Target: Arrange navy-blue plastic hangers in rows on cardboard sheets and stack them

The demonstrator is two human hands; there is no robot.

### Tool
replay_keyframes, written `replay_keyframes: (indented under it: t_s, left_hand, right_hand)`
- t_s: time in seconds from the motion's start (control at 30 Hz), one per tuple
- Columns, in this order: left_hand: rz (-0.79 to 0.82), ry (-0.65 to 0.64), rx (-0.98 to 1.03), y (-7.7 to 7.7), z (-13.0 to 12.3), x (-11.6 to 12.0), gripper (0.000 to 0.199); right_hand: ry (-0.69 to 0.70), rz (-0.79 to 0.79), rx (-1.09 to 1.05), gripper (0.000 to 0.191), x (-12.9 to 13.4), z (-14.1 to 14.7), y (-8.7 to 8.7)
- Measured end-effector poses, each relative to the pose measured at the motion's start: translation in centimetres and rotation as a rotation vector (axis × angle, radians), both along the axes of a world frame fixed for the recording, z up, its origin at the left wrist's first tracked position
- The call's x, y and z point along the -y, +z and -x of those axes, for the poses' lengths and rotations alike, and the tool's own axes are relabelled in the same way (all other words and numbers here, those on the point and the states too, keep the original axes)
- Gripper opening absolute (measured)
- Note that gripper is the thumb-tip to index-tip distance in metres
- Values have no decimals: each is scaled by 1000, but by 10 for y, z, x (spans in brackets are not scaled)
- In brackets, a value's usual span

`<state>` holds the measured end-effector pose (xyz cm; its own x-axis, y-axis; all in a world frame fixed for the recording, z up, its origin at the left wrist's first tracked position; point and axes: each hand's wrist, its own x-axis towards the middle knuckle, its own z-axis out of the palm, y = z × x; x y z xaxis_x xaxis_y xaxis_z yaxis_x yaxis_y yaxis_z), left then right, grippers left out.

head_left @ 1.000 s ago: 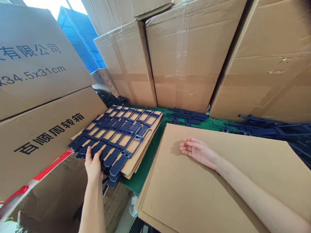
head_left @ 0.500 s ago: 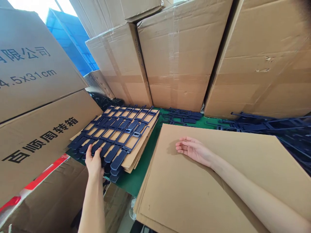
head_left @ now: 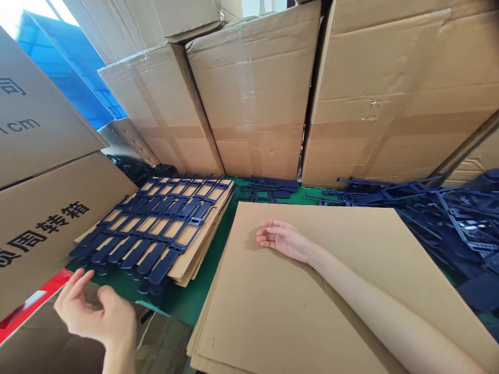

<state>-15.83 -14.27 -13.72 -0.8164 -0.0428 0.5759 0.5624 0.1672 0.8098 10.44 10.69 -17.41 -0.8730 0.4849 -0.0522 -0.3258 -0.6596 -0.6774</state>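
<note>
My left hand [head_left: 95,311] hovers in front of the left stack, palm turned up, fingers loosely curled and apart, nothing in it. Close by, a row of dark blue plastic pieces [head_left: 163,267] with ribbed paddle ends and thin frames lies side by side on a stack of cardboard sheets [head_left: 187,259]. The paddle ends overhang the front edge of that stack. Resting on a larger stack of cardboard sheets [head_left: 249,301] is my right hand [head_left: 284,240], on its side with fingers slightly bent and empty.
A green table top [head_left: 198,296] shows between the two stacks. More dark blue pieces lie at the back [head_left: 268,187] and in a tangled heap [head_left: 463,228] on the right. Large cardboard boxes [head_left: 257,104] wall off the back; printed boxes [head_left: 47,208] stand at left.
My left hand has come off the blue pieces, moving left and toward me, and turned palm up. My right hand stays on the cardboard. The view has shifted to the right.
</note>
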Motion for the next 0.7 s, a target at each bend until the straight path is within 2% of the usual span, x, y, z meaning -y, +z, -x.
replay_keyframes:
  t_s: [0.03,0.07,0.13,0.23,0.27,0.33,0.37,0.4,0.47,0.53,0.6,0.7]
  left_hand:
    - [90,-33,-209,7,-14,-4,35]
    - [177,-153,-365,14,-27,-10,27]
    - [249,-468,-541,31,-50,-28,20]
    - [415,-915,-631,48,-76,-71,23]
    - [501,-1034,-633,50,-82,-89,25]
    - [722,-1192,-596,45,-93,-130,29]
    - [851,-1205,-567,38,-97,-151,30]
    - [903,-1199,-556,30,-101,-171,29]
    - [961,-1175,-547,11,-107,-206,25]
    - [1002,-1132,-542,-5,-112,-229,21]
    - [1016,-1111,-558,-15,-114,-237,19]
    - [1034,-1131,-595,-17,-114,-233,23]
  right_hand:
    - [3,5,-9,16,0,0,0]
    - [7,8,-17,16,-1,0,0]
    - [14,13,-28,17,-2,1,-1]
    - [24,28,-36,18,-5,1,-1]
    - [32,34,-40,18,-6,1,0]
    - [46,40,-59,14,-8,-1,3]
    - [48,39,-75,12,-9,-3,4]
    - [41,38,-95,9,-11,-4,5]
    - [0,41,-129,7,-13,-6,7]
    - [-60,57,-138,11,-16,-7,7]
    - [-101,66,-128,16,-17,-6,6]
    - [-103,33,-112,19,-18,-3,4]
